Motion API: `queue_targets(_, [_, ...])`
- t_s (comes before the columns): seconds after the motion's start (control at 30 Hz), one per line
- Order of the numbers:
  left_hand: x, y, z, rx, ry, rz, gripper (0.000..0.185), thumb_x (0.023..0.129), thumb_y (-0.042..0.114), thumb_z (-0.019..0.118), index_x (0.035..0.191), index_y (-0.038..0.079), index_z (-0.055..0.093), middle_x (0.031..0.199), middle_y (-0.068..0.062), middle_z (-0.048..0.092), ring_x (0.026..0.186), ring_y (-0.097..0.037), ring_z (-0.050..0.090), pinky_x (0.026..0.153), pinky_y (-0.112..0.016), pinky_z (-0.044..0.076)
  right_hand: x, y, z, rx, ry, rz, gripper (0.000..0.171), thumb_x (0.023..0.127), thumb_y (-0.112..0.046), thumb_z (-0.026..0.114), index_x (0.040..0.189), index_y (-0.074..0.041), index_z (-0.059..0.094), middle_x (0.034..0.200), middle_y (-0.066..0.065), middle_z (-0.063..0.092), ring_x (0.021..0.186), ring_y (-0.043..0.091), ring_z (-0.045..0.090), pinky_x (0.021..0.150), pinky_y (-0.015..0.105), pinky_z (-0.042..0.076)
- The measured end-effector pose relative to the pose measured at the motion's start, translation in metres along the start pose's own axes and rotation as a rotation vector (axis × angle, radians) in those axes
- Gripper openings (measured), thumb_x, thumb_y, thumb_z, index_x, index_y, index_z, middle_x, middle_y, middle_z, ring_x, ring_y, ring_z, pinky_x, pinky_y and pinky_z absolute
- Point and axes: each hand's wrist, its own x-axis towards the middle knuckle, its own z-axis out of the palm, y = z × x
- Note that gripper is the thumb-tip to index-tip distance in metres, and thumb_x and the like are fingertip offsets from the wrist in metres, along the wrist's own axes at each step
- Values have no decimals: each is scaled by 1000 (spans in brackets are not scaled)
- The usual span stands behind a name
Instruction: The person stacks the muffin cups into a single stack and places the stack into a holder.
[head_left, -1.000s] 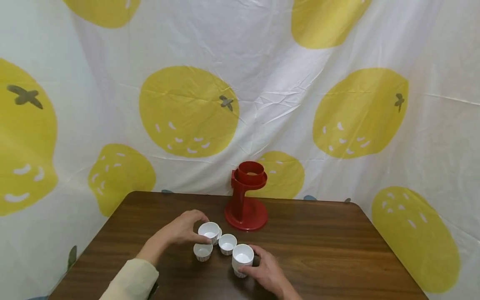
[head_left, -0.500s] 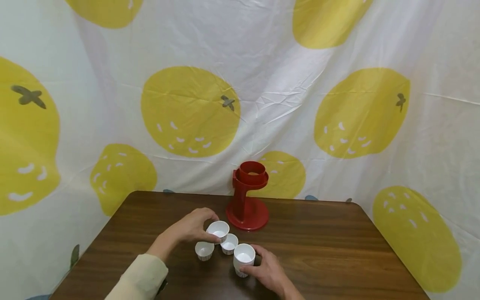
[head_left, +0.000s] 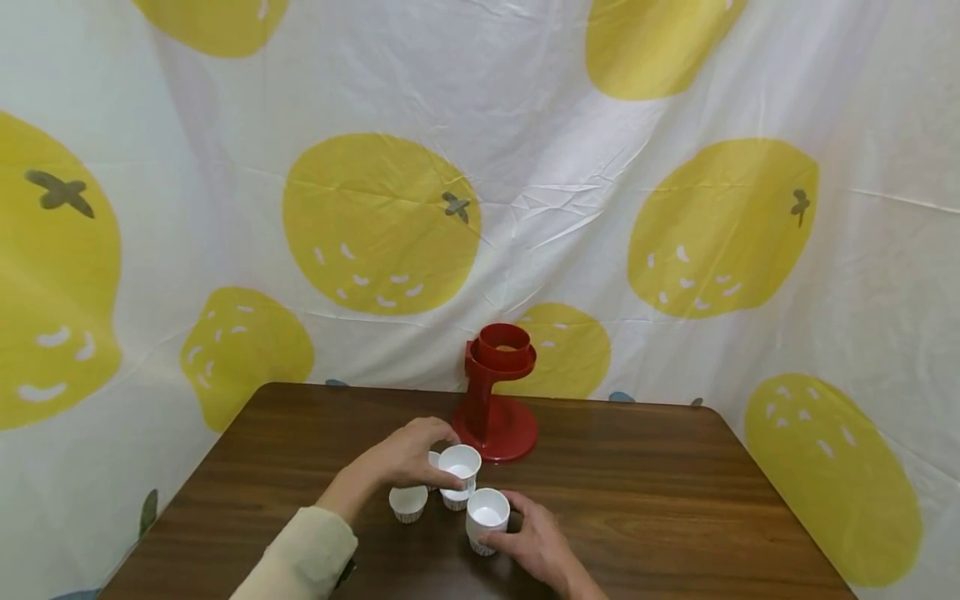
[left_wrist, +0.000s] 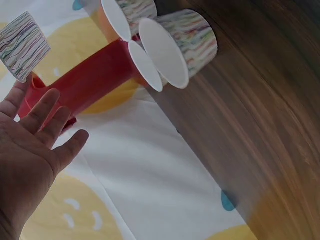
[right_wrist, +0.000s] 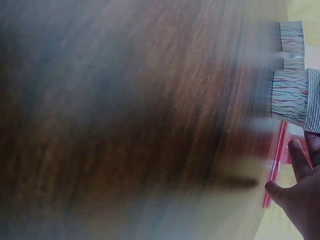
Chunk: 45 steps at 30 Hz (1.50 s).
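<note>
On the brown table (head_left: 637,500), my left hand (head_left: 431,457) pinches a small white paper cup (head_left: 459,461) by its rim, just above another cup (head_left: 455,498). In the left wrist view that held cup (left_wrist: 22,45) shows striped sides at my fingertips (left_wrist: 25,92). A third cup (head_left: 408,502) stands to the left. My right hand (head_left: 517,529) grips a taller cup (head_left: 487,515) that stands on the table near the front. A red stand (head_left: 495,392) with a ring on top rises right behind the cups.
A white cloth with yellow fruit prints (head_left: 375,225) hangs behind the table and on both sides. The right wrist view is blurred, with striped cups (right_wrist: 290,95) at its right edge. Bare wood stretches to the right of the stand.
My left hand has carried its cup to the right, from the left of the group to just above the middle cup, closer to the red stand. The right hand has stayed put.
</note>
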Motion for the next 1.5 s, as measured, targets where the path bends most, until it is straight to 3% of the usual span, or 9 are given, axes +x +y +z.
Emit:
queue_targets(0.5, [11,15,12,4,-47,-6,50,75,45,84,109,12,67,112,0,65,112,-24,55,100,-44,43,1,3,0,18,-21,16,63,75,-37,85,126,-7,64,113,2,68,109,27,60,95,52,44])
queue_targets(0.97, [13,23,21,22,-40,21,48,74,45,85,107,14,68,113,1,65,114,-22,54,100,-41,43,0,2,-1,40,-29,44,63,75,-35,86,126,-7,64,113,3,68,108,26,60,95,55,44])
queue_targets(1.5, [8,25,34,29,-60,13,50,75,43,85,113,14,68,115,1,65,117,-22,54,102,-41,42,0,5,2,5,3,0,52,74,-36,85,116,-11,67,105,-3,69,101,22,61,90,46,45])
